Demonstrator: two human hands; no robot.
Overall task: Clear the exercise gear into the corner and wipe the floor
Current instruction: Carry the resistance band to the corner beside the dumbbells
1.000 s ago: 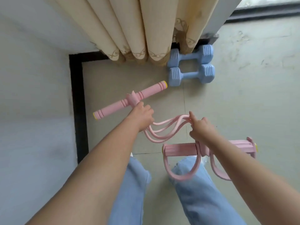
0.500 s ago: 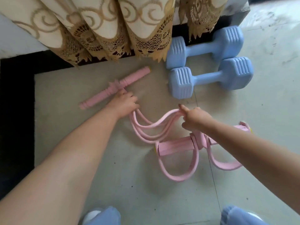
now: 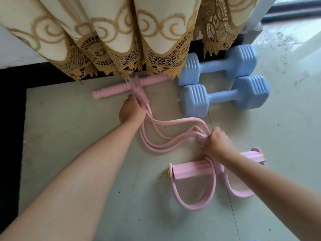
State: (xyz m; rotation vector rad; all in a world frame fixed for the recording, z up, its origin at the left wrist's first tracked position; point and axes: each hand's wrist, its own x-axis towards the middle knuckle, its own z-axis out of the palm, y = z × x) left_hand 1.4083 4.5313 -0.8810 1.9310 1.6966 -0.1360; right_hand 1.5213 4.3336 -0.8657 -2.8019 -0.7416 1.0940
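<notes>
A pink pedal resistance band lies on the floor. Its handle bar [image 3: 111, 88] rests against the curtain hem, its tubes [image 3: 166, 134] curve across the tiles, and its foot pedal bar [image 3: 191, 169] with two strap loops sits nearer me. My left hand [image 3: 132, 110] grips the tubes just below the handle's joint. My right hand [image 3: 215, 143] is closed on the tubes' other end above the pedal bar. Two blue dumbbells, the far one [image 3: 220, 66] and the near one [image 3: 225, 96], lie side by side to the right of the handle.
A cream curtain [image 3: 121, 32] with brown lace hem hangs over the corner. A black floor border [image 3: 12, 119] runs along the left and back walls. The grey tiled floor [image 3: 69, 119] carries scattered dark specks.
The handle bar has slid farther back, under the curtain hem and next to the dumbbells. My left hand shifted from the bar onto the tubes. The camera has dropped closer to the floor.
</notes>
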